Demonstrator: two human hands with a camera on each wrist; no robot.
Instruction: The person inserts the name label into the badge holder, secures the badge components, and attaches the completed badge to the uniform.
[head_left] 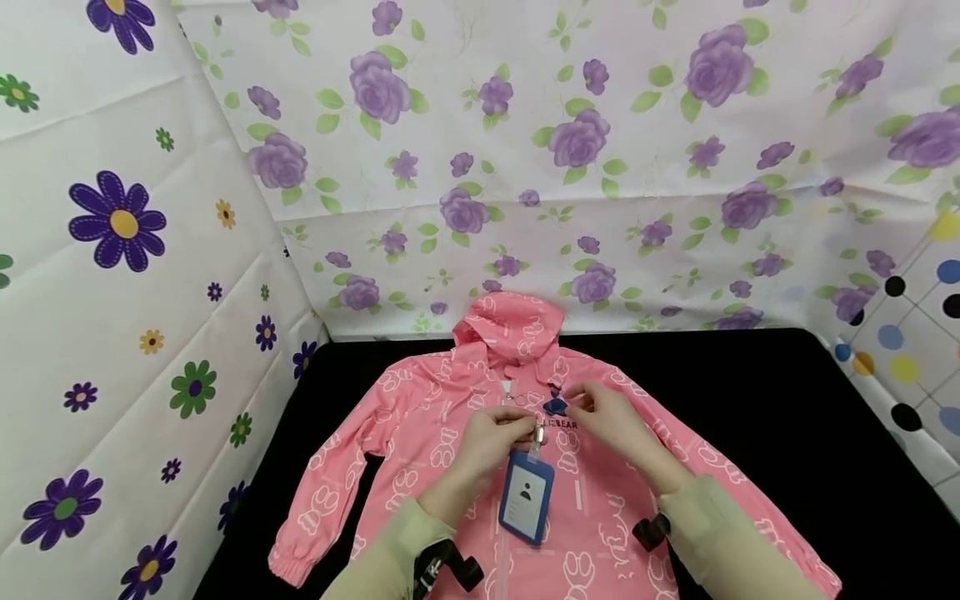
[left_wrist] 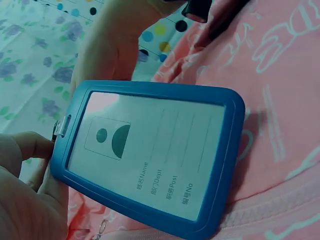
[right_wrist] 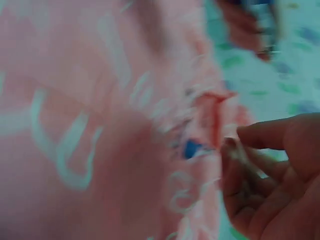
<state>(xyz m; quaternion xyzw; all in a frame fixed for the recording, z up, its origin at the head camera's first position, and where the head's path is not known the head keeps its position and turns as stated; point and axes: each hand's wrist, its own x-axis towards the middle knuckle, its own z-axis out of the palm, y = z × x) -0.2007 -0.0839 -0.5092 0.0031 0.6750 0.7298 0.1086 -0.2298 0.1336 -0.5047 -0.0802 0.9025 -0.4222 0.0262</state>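
Note:
A pink hooded jacket [head_left: 442, 467] with white bear outlines lies spread on the black table. My left hand [head_left: 495, 433] pinches the metal clip [head_left: 538, 433] of a blue-framed ID badge [head_left: 506, 508], which hangs over the jacket's front. In the left wrist view, the badge [left_wrist: 227, 165] fills the middle, beside my thumb and fingers. Near the dark blue chest print [head_left: 555, 406] is my right hand [head_left: 611, 417], its fingers loosely bent. Blur in the right wrist view hides whether the fingertips [right_wrist: 245, 134] touch the cloth; no held object shows.
Behind the table [head_left: 750, 400] hangs a white cloth [head_left: 480, 125] with purple roses. Flower-patterned cloth [head_left: 120, 333] stands at the left, dotted cloth [head_left: 915, 333] at the right. The jacket's hood [head_left: 513, 321] lies near the back edge, its sleeves spread to both sides.

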